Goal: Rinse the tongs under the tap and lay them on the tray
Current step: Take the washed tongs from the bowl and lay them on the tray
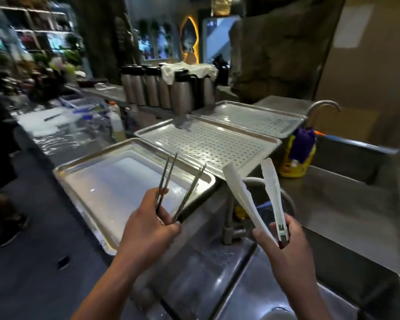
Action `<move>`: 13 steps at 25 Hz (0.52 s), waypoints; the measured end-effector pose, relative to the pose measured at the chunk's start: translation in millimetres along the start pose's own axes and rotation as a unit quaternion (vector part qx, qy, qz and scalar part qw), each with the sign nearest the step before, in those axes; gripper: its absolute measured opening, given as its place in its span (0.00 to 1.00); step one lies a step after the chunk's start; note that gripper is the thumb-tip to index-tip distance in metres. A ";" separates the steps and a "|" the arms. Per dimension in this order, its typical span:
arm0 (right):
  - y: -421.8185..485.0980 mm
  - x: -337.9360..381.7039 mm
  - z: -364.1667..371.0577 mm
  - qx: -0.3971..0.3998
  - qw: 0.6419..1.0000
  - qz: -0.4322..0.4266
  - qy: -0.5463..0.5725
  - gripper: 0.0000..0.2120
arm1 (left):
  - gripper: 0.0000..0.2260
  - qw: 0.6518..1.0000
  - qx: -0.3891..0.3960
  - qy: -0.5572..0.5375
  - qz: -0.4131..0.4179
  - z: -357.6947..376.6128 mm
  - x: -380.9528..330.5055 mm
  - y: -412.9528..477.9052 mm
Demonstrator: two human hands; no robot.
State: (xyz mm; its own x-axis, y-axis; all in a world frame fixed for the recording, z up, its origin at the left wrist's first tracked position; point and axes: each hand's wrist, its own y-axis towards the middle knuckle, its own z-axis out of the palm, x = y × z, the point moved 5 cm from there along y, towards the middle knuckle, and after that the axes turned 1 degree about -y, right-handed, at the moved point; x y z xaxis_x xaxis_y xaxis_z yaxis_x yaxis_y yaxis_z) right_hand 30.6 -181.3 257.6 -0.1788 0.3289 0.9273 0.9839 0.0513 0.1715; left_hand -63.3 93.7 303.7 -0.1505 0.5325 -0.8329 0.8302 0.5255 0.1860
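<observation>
Holding tongs in each hand, a person stands at a steel sink (275,294). The right hand (284,245) grips white tongs (269,192) at the hinge end, fingers curled round it. The two arms splay apart and point away above the tap (228,218) and a round bowl (290,202) with something blue inside. The left hand (148,222) pinches two pairs of thin metal tongs (168,181) by their near ends, tips aimed far, over the near-right corner of a tray (111,181) whose white floor looks wet. Farther off and to the right lie two perforated trays (208,144), side by side. Behind them stands a row of steel flasks (162,91), a white cloth (189,70) draped over some. A yellow bottle (293,167) topped with a purple cloth (301,142) sits right of the trays.
</observation>
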 end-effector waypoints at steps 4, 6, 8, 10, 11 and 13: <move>2.8 34.5 47.5 0.017 0.999 -0.034 -0.017 0.27 | 0.29 0.999 -0.025 -0.020 -0.021 -55.1 28.9 23.0; 1.1 51.3 71.6 0.004 0.998 -0.048 -0.041 0.29 | 0.30 0.999 -0.028 -0.041 -0.021 -77.0 47.9 39.9; -2.8 67.0 97.9 -0.011 0.997 -0.048 -0.057 0.31 | 0.30 0.999 -0.016 -0.045 -0.007 -94.8 64.8 62.3; -6.7 81.1 126.6 -0.035 0.993 -0.047 -0.104 0.33 | 0.30 0.999 0.011 -0.039 0.007 -111.1 81.7 90.1; -8.4 89.2 142.9 -0.053 0.989 -0.041 -0.131 0.33 | 0.30 0.999 0.030 -0.035 0.012 -120.3 90.6 105.9; -15.5 106.0 169.4 -0.083 0.982 -0.031 -0.164 0.33 | 0.31 0.997 0.066 -0.031 0.022 -133.5 105.3 132.4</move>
State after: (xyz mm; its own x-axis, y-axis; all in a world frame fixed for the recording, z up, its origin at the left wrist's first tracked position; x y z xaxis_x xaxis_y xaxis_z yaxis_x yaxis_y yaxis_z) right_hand -2.1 12.5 296.8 -0.1999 0.6181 0.7603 0.9511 -0.0643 0.3023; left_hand -40.9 307.9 310.1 -0.0817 0.5090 -0.8569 0.8996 0.4078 0.1564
